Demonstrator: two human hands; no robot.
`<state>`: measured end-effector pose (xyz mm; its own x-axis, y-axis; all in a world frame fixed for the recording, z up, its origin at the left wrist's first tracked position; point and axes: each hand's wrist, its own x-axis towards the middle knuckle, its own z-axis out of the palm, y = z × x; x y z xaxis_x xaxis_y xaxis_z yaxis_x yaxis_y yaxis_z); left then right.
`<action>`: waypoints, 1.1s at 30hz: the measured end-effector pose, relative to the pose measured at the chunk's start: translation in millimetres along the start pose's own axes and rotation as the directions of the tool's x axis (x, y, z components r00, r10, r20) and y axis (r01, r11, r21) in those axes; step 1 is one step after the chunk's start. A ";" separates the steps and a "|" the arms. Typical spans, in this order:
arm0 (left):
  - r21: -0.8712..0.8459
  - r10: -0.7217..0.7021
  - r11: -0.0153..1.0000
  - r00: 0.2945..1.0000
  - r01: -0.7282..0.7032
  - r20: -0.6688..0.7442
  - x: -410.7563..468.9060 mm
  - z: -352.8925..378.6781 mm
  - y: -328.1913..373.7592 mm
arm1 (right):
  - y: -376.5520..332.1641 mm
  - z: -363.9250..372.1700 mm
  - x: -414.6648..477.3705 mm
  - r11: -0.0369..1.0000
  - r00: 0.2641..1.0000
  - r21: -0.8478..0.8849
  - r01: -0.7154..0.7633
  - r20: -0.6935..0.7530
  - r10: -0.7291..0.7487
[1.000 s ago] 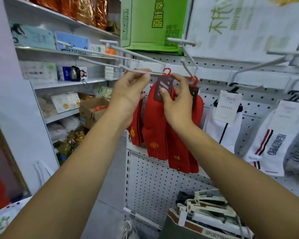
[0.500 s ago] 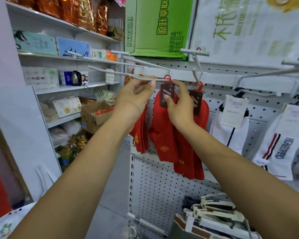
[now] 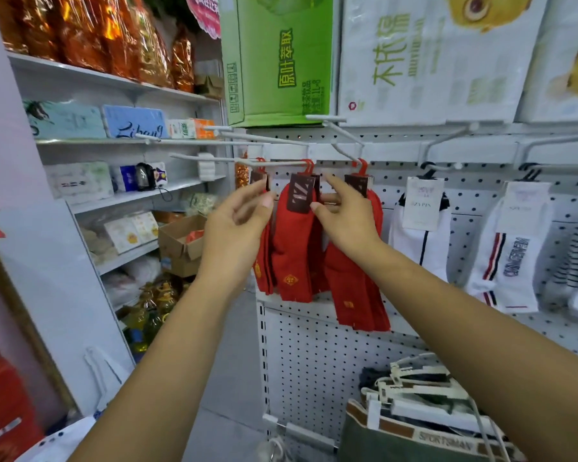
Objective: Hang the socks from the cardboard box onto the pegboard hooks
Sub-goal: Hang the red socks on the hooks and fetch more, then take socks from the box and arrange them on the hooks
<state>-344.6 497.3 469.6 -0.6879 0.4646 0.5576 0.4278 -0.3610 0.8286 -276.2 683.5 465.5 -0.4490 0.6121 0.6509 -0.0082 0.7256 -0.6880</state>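
Right hand (image 3: 344, 218): we have thumb and forefinger narrowed at the right edge of the dark card on the middle socks (image 3: 296, 248); we cannot tell whether they pinch it or only touch it.
Left hand (image 3: 239, 228): half open, fingers loosely curled, holding nothing, just left of the same pair and in front of the left socks (image 3: 264, 261).
Hook (image 3: 274, 163): the white prong runs out from the pegboard (image 3: 314, 355) toward us; the red hanger of the middle pair sits over it, near the board end.
Neighbours: another red pair (image 3: 357, 288) hangs from the next prong to the right, close against ours, with white socks (image 3: 417, 241) further right along the top of the pegboard.
Step, as we read it: seating and squaring the pair just hung.
How to do it well: we steady the card by its edges, check the hanger loop is fully over the prong, slide it back toward the board, and let go only once the pair hangs straight.
Watch for: tugging the card down, or knocking the pairs on either side.
Box (image 3: 181, 243): open on the lower shelf at the left, something red showing inside, so likely more to hang.
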 end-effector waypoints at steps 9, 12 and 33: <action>0.214 -0.016 0.976 0.993 0.042 -0.118 -136.2 -10.2 16.9 | -20.6 -83.6 -134.8 1.000 0.952 -0.002 0.003 0.305 -0.002; 0.276 -0.046 0.958 0.990 0.082 -0.134 -205.2 -1.7 19.1 | -23.2 -119.9 -199.7 0.999 0.913 0.023 -0.033 0.407 0.021; 0.546 -0.623 0.232 0.554 0.805 -0.552 -646.4 -135.5 -32.9 | 26.0 -112.4 -582.6 0.810 0.439 -0.144 -0.568 0.779 0.447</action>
<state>6.5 99.3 75.2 -0.9716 0.0358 -0.2341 -0.1340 0.7319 0.6681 85.7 381.1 104.5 -0.8971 0.3482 -0.2719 0.3776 0.2851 -0.8810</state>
